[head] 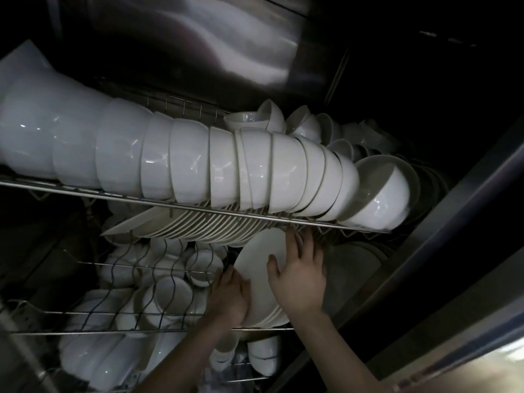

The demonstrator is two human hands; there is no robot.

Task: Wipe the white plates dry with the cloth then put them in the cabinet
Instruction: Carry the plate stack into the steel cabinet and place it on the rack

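Note:
Inside the dark cabinet I hold a small stack of white plates [256, 268] on edge in the middle wire rack [113, 330]. My left hand [228, 297] presses against the stack's left rim. My right hand [300, 268] lies flat on the face of the front plate, fingers spread and reaching up to the rail above. A row of white plates [198, 225] stands on edge just left of and above the stack. No cloth is in view.
A long row of nested white bowls [198, 163] lies on the upper wire shelf [170, 204]. Small white bowls and cups [170, 296] fill the middle rack's left side, with more bowls [263, 355] below. The steel cabinet frame [425, 251] runs along the right.

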